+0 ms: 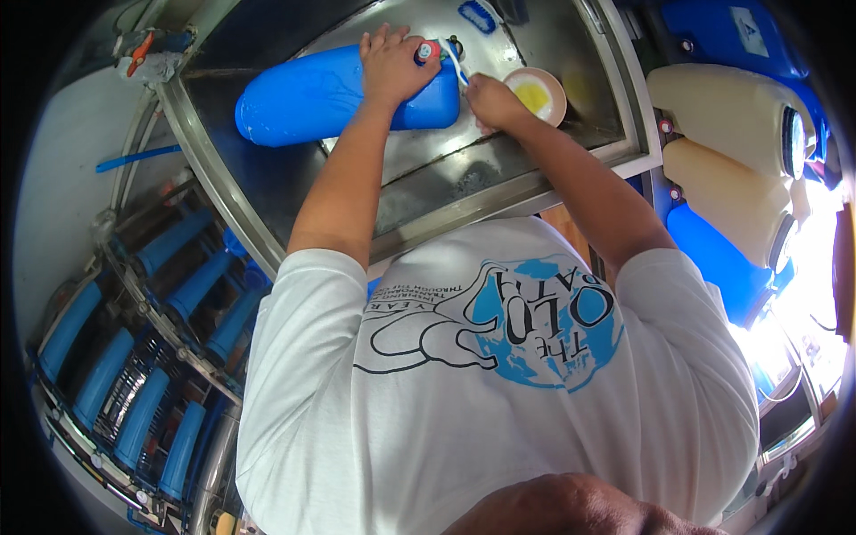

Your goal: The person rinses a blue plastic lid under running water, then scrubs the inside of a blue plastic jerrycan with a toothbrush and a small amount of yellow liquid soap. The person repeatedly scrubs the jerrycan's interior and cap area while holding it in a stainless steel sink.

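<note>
Blue plastic water jug is lying in the steel sink; the left hand is pressing flat on it. The right hand is gripping a small brush, scrubbing its neck. Soapy bowl beside that hand; scrubbing looks unfinished.

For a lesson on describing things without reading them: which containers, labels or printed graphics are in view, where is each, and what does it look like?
Blue jug: lying in the steel sink, left hand on it, rounded.
White label: top right, rectangular, on a blue container.
Cream jugs: right, stacked, dark round caps.
Shirt graphic: white shirt, blue globe with black outlines.
Blue bottles: lower left, racked.
</note>
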Tool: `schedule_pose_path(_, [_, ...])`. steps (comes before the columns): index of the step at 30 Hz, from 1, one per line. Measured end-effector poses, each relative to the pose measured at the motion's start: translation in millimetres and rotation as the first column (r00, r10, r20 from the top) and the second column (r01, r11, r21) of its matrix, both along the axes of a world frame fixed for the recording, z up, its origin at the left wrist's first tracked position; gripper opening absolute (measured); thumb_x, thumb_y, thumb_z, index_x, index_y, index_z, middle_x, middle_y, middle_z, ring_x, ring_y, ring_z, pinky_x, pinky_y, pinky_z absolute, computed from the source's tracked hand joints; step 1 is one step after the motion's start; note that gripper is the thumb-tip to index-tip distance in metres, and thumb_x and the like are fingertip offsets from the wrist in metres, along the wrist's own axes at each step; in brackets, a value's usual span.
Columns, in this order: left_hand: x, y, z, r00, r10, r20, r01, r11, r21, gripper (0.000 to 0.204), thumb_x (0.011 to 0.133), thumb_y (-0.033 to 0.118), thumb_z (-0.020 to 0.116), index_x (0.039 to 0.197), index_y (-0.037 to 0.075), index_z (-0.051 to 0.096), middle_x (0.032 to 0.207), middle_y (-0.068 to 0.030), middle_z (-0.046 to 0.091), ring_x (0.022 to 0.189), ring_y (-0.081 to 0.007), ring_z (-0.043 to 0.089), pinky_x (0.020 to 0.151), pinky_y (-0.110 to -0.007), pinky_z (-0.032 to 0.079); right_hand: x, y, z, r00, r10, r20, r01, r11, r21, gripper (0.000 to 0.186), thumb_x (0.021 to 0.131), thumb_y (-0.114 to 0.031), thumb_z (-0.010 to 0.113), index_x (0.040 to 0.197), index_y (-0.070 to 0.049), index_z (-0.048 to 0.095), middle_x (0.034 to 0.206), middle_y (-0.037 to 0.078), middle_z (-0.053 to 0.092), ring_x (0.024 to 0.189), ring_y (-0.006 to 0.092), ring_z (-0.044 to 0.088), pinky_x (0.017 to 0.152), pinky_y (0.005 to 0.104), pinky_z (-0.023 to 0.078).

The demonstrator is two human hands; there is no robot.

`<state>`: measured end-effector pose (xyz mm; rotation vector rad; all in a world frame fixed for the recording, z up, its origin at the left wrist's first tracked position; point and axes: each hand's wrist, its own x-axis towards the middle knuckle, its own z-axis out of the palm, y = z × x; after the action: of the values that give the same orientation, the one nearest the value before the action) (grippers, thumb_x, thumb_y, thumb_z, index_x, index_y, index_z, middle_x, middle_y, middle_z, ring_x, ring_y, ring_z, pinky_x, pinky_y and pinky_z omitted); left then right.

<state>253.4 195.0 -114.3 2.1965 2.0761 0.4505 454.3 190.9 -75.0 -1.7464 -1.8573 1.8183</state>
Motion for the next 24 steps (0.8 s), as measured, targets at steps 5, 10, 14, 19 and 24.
schedule_pose_path(5, [7, 5, 22, 0.998, 0.022, -0.063, -0.038, 0.965, -0.258, 0.055, 0.087, 0.059, 0.060, 0.112, 0.013, 0.075, 0.138, -0.0069, 0.060, 0.139, -0.0328, 0.042, 0.120, -0.050, 0.020, 17, -4, -36, 0.981, 0.195, -0.013, -0.194, 0.979, 0.070, 0.033, 0.100, -0.019, 0.041, 0.083, 0.000, 0.062, 0.068, 0.012, 0.068, 0.052, 0.0247, 0.067, 0.059, 0.0370, 0.057])
schedule_pose_path(10, [0, 1, 4, 1.000, 0.000, -0.031, -0.002, 0.999, -0.046, 0.056, 0.086, 0.059, 0.061, 0.115, 0.013, 0.074, 0.138, -0.0060, 0.060, 0.139, -0.0304, 0.042, 0.120, -0.049, 0.021, 5, -3, -6, 0.994, -0.054, -0.094, 0.043, 0.992, -0.115, 0.028, 0.102, -0.021, 0.041, 0.102, 0.005, 0.053, 0.065, 0.015, 0.064, 0.048, 0.0259, 0.064, 0.049, 0.0400, 0.055])
schedule_pose_path(14, [1, 4, 6, 0.997, 0.036, -0.069, -0.048, 0.982, -0.185, 0.056, 0.083, 0.056, 0.064, 0.119, 0.014, 0.072, 0.139, -0.0060, 0.060, 0.140, -0.0291, 0.043, 0.120, -0.049, 0.021, 12, -6, -19, 0.997, 0.027, -0.071, -0.030, 0.999, -0.040, 0.027, 0.102, -0.021, 0.042, 0.103, 0.004, 0.050, 0.063, 0.016, 0.062, 0.046, 0.0272, 0.062, 0.048, 0.0397, 0.055])
schedule_pose_path(19, [-1, 2, 9, 0.998, -0.034, -0.044, 0.029, 0.993, -0.114, 0.056, 0.083, 0.056, 0.065, 0.118, 0.013, 0.072, 0.139, -0.0069, 0.060, 0.139, -0.0293, 0.043, 0.120, -0.049, 0.022, 7, -3, -22, 0.999, 0.019, -0.045, -0.020, 0.999, -0.037, 0.023, 0.101, -0.022, 0.045, 0.105, -0.001, 0.053, 0.068, 0.016, 0.063, 0.050, 0.0279, 0.064, 0.048, 0.0412, 0.053])
schedule_pose_path(24, [0, 3, 10, 0.997, -0.031, -0.066, 0.016, 0.976, -0.217, 0.060, 0.080, 0.051, 0.068, 0.126, 0.014, 0.067, 0.139, -0.0083, 0.059, 0.140, -0.0304, 0.043, 0.120, -0.049, 0.023, 17, 1, -12, 0.981, 0.183, 0.059, -0.191, 0.910, 0.368, 0.028, 0.100, -0.025, 0.049, 0.116, -0.003, 0.056, 0.098, 0.026, 0.068, 0.095, 0.0463, 0.065, 0.085, 0.0536, 0.050])
